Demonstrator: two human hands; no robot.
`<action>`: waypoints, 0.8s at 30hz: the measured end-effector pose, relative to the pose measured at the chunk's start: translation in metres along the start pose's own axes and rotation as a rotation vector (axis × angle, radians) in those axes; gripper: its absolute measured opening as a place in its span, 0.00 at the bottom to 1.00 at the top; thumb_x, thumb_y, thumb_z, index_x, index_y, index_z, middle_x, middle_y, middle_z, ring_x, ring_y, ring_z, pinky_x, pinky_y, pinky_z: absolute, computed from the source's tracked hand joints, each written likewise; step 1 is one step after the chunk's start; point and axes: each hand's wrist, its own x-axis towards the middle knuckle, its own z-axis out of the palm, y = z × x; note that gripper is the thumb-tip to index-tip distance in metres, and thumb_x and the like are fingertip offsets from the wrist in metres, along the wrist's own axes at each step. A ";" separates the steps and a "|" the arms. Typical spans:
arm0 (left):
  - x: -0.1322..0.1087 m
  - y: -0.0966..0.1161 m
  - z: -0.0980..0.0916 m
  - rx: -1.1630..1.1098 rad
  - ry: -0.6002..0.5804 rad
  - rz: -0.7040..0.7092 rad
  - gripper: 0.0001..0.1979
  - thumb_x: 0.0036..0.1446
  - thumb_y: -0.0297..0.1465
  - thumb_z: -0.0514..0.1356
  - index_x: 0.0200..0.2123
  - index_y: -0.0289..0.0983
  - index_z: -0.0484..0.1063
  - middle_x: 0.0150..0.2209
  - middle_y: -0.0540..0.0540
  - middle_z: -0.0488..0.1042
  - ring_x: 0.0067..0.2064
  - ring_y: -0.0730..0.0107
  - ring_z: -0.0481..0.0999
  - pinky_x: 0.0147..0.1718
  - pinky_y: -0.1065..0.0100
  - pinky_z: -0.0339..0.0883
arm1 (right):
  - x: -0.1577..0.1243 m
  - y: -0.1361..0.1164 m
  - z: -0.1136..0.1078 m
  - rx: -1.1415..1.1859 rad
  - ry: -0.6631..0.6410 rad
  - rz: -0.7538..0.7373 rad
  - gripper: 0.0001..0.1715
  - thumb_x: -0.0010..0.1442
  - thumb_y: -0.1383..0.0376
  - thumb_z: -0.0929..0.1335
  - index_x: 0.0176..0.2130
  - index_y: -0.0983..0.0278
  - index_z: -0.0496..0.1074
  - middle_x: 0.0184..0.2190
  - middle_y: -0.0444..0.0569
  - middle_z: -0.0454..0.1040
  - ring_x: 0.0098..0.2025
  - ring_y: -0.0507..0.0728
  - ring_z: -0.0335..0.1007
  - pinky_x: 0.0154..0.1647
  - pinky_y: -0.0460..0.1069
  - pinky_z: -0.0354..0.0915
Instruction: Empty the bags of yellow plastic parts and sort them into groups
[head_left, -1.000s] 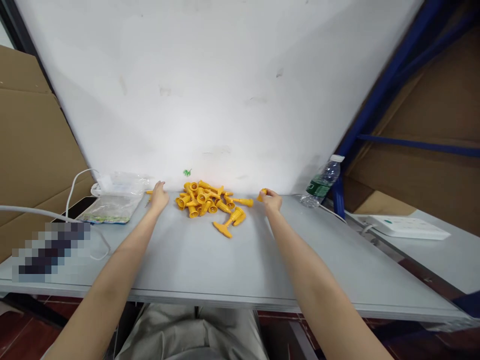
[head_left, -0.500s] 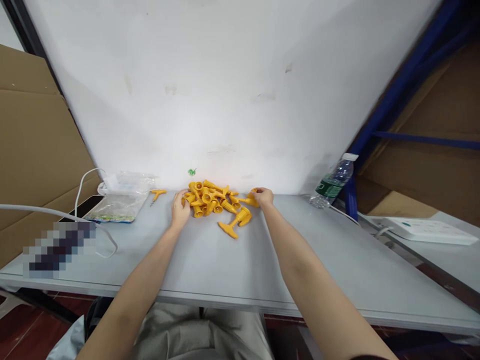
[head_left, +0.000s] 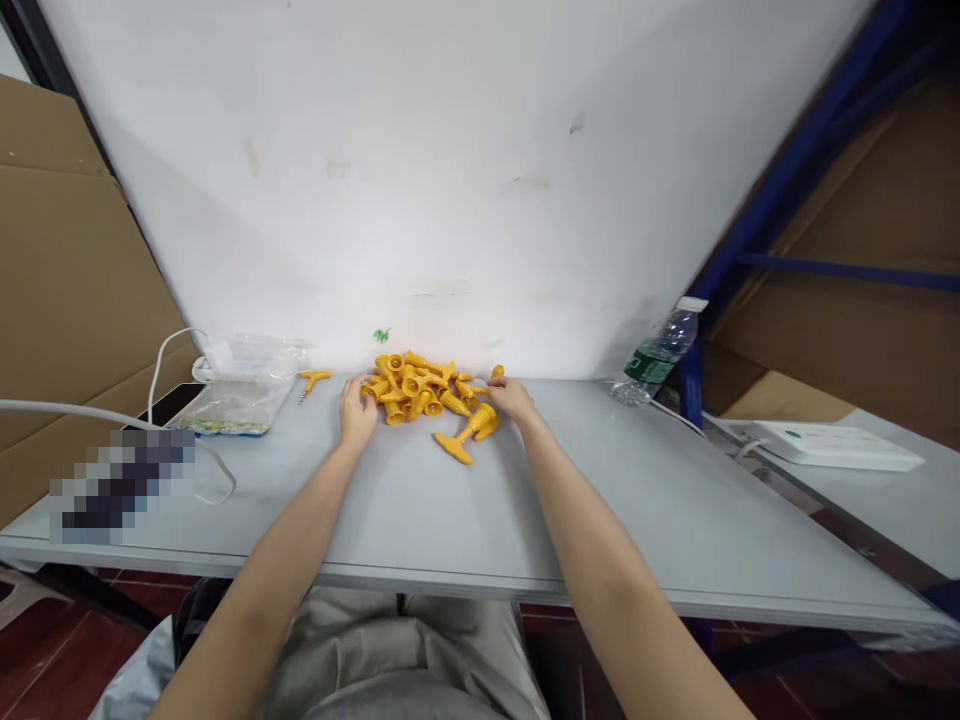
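Observation:
A heap of yellow plastic corkscrew parts (head_left: 420,388), T-shaped handles and bell-shaped bodies, lies against the white panel. Curved around the heap's left edge, my left hand (head_left: 357,412) has its thumb apart from the fingers and touches the outer pieces. At the right end, my right hand (head_left: 514,397) is closed on a yellow corkscrew part (head_left: 497,371), which it mostly hides. In front of the heap lies a yellow T-handled piece (head_left: 454,447), its bell end beside another yellow part. A loose yellow handle with a metal spiral (head_left: 314,379) rests left of my left hand.
Clear plastic bags (head_left: 238,400) and a white cable (head_left: 159,370) lie at the left, near a blurred-out patch. A water bottle (head_left: 660,358) leans at the right by a blue metal frame (head_left: 690,385). A white power strip (head_left: 832,446) sits farther right. Cardboard (head_left: 75,290) stands left.
The view has shifted slightly. My right hand has moved a little toward the heap, and the yellow part there now shows behind its fingers. My left hand stays at the heap's left edge.

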 end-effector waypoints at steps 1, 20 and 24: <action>0.000 0.001 0.000 0.000 -0.004 0.011 0.20 0.51 0.19 0.49 0.46 0.38 0.70 0.47 0.43 0.73 0.53 0.64 0.72 0.58 0.61 0.64 | -0.004 0.001 0.001 -0.031 -0.022 -0.018 0.17 0.50 0.68 0.68 0.41 0.59 0.78 0.44 0.50 0.79 0.49 0.63 0.72 0.55 0.60 0.61; -0.017 0.045 -0.007 0.079 -0.123 0.455 0.23 0.66 0.38 0.49 0.60 0.38 0.65 0.46 0.41 0.74 0.48 0.65 0.73 0.51 0.64 0.66 | -0.081 -0.057 -0.013 -0.141 0.422 -0.817 0.21 0.62 0.72 0.59 0.49 0.58 0.72 0.47 0.52 0.76 0.52 0.60 0.66 0.64 0.69 0.41; -0.019 0.043 -0.004 0.224 -0.253 0.369 0.21 0.65 0.39 0.52 0.58 0.40 0.69 0.40 0.44 0.77 0.41 0.66 0.76 0.44 0.67 0.68 | -0.101 -0.074 0.004 -0.208 0.382 -0.964 0.22 0.64 0.73 0.58 0.50 0.58 0.72 0.47 0.51 0.77 0.51 0.59 0.67 0.63 0.65 0.44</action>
